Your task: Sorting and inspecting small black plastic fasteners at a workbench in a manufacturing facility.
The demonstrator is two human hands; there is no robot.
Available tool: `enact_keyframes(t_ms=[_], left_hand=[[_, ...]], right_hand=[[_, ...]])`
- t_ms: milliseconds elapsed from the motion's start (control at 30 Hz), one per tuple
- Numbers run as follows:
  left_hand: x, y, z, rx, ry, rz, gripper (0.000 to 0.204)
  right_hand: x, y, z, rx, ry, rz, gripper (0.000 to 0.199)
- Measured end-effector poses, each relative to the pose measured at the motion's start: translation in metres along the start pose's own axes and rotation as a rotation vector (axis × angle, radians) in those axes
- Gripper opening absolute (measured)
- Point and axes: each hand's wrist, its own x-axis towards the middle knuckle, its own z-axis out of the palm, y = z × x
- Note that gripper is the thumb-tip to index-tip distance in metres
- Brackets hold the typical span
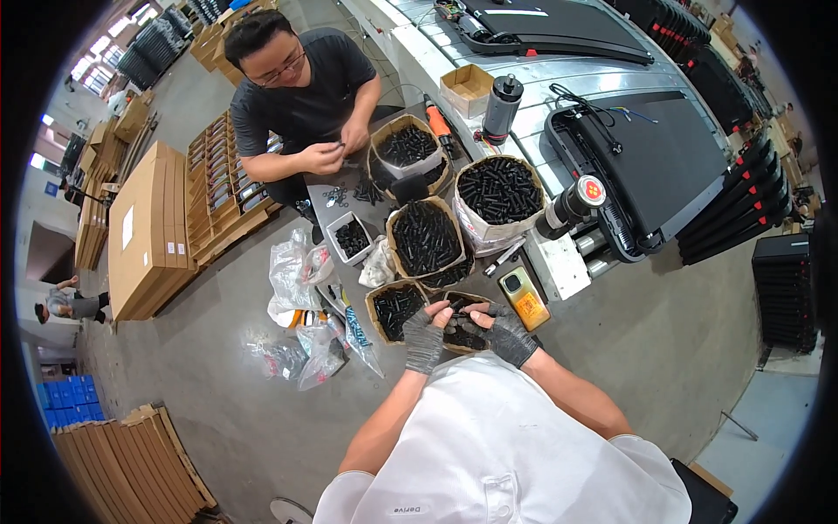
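Observation:
My left hand [425,337], in a grey fingerless glove, is pinched closed over a small cardboard box [464,349] of black parts. Facing it, my right hand [508,332] wears a matching glove, its thumb and fingers drawn together. Between the fingertips is a small dark bolt-like part [457,306]; its exact shape is too small to tell. Left of my hands stands an open box of black bolt-like pieces [397,307]. Beyond it are a larger full box [426,237] and a bag-wrapped box of longer black pieces [499,192].
Across the table [327,210] a co-worker [301,96] handles a small part. Nearby are a white tray [351,237], an orange power tool [438,127], a yellow phone [524,297] and a motor [503,109]. Plastic bags [319,349] lie left; a treadmill-like frame [642,166] rests right.

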Motion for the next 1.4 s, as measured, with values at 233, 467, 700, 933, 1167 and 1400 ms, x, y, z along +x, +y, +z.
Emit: enact_keyframes(t_ms=[233, 467, 700, 933, 1167, 1400], left_hand=[[-0.001, 0.01, 0.002, -0.175, 0.005, -0.14, 0.024], [0.003, -0.004, 0.001, -0.095, 0.012, -0.055, 0.026], [0.005, -0.004, 0.004, -0.091, 0.059, -0.045, 0.025], [0.005, -0.001, 0.006, -0.064, 0.072, 0.001, 0.024], [0.007, -0.008, 0.005, -0.026, -0.003, -0.031, 0.024], [0.007, -0.011, 0.005, -0.238, -0.076, -0.181, 0.028]], right_hand=[[0.005, 0.005, -0.005, 0.011, -0.035, -0.003, 0.028], [0.002, 0.0, 0.003, -0.023, -0.03, 0.041, 0.03], [0.006, 0.008, -0.001, -0.051, -0.006, -0.002, 0.032], [0.005, 0.005, 0.001, 0.024, -0.001, 0.006, 0.028], [0.009, 0.009, 0.002, -0.205, 0.144, -0.108, 0.02], [0.008, 0.009, 0.0, -0.11, 0.121, -0.073, 0.022]])
